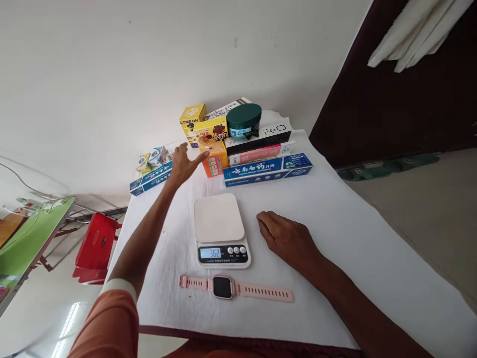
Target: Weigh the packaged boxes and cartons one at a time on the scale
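My left hand (185,164) is stretched far forward with its fingers spread, right beside an orange box (215,158) and nothing in it. A yellow snack box (210,132) lies on top of the orange one. My right hand (286,237) rests palm down on the white tablecloth (354,238), fingers loosely curled, just right of a white kitchen scale (220,229). The scale's plate is bare and its display reads 362. A pink smartwatch (231,288) lies flat in front of the scale.
At the table's far end are a blue toothpaste box (268,170), a pink box (257,154), a black R&O box (261,137) with a dark green tin (244,120) on it, a yellow COME ON box (191,121), another blue box (151,178) and small cartons (152,158). A red chair (95,246) and green table (26,233) stand left.
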`<move>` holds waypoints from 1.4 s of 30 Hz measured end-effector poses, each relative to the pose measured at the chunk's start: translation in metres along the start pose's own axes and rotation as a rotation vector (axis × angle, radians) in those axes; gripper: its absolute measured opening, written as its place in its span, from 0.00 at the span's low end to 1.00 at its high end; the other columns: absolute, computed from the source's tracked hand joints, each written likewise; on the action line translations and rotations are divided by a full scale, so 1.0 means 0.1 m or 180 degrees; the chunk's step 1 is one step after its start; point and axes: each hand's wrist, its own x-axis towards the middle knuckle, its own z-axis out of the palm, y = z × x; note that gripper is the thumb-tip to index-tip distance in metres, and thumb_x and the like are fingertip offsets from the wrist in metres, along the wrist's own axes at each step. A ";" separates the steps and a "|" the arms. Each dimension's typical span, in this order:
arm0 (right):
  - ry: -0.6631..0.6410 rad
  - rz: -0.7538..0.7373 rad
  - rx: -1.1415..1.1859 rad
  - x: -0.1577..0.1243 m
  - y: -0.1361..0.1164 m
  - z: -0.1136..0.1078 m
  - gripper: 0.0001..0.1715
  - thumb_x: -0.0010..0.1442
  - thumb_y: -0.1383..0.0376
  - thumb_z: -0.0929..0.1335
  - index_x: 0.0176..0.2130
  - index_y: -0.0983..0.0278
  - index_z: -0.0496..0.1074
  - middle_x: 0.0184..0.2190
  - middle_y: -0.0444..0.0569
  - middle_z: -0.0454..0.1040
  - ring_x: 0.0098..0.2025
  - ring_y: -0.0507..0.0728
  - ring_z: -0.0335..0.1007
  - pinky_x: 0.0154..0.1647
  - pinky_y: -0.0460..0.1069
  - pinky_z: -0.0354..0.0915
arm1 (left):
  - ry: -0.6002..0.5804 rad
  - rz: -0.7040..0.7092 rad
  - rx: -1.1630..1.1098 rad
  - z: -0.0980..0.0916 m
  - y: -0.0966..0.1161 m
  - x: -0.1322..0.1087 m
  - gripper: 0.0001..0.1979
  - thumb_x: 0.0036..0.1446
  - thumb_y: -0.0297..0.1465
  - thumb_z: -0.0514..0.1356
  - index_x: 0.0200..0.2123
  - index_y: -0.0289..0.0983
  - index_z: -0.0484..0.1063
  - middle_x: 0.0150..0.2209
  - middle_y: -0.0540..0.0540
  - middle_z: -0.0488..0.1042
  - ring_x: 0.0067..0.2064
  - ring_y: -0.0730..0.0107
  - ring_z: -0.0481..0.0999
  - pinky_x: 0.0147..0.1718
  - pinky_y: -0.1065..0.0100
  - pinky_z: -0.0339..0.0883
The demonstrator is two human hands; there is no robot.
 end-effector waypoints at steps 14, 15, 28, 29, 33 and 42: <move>-0.0486 0.0123 -0.0059 0.02 -0.04 -0.09 0.17 0.70 0.76 0.60 0.36 0.65 0.73 0.28 0.47 0.75 0.28 0.51 0.68 0.26 0.47 0.49 | 0.0076 -0.0585 0.0283 0.42 0.58 -0.07 0.39 0.49 0.43 0.75 0.58 0.36 0.63 0.60 0.31 0.71 0.65 0.44 0.72 0.59 0.54 0.67; -0.0517 0.0150 -0.0043 0.03 -0.05 -0.10 0.16 0.70 0.75 0.60 0.36 0.65 0.73 0.28 0.48 0.75 0.28 0.51 0.68 0.26 0.47 0.49 | 0.0155 -0.0604 0.0274 0.40 0.56 -0.10 0.38 0.49 0.42 0.75 0.57 0.36 0.64 0.60 0.32 0.71 0.64 0.46 0.72 0.58 0.55 0.67; -0.1063 0.0429 -0.0066 0.12 -0.17 -0.26 0.18 0.72 0.73 0.58 0.42 0.67 0.75 0.36 0.54 0.79 0.33 0.55 0.72 0.27 0.49 0.47 | 0.0569 -0.0096 0.0452 -0.63 0.53 -0.94 0.36 0.48 0.41 0.74 0.57 0.38 0.66 0.58 0.39 0.74 0.61 0.50 0.73 0.61 0.53 0.67; -0.1073 0.0445 -0.0076 0.12 -0.17 -0.26 0.17 0.72 0.72 0.58 0.42 0.67 0.75 0.36 0.54 0.79 0.34 0.56 0.73 0.27 0.49 0.47 | 0.0495 -0.0049 0.0390 -0.68 0.57 -1.06 0.36 0.47 0.42 0.74 0.57 0.39 0.67 0.58 0.40 0.74 0.60 0.50 0.74 0.60 0.53 0.68; -0.1033 0.0459 -0.0080 0.13 -0.18 -0.27 0.16 0.72 0.72 0.59 0.43 0.66 0.75 0.38 0.54 0.80 0.34 0.56 0.73 0.28 0.49 0.48 | 0.0205 0.0097 0.0117 -0.69 0.69 -1.51 0.37 0.44 0.42 0.75 0.57 0.39 0.70 0.55 0.40 0.77 0.56 0.50 0.78 0.58 0.52 0.71; -0.1033 0.0471 -0.0070 0.12 -0.16 -0.25 0.16 0.73 0.70 0.59 0.46 0.66 0.75 0.40 0.53 0.81 0.35 0.56 0.75 0.29 0.50 0.49 | 0.0061 0.0177 0.0030 -0.39 0.68 -1.81 0.39 0.42 0.44 0.78 0.57 0.42 0.70 0.56 0.38 0.76 0.58 0.47 0.77 0.55 0.49 0.74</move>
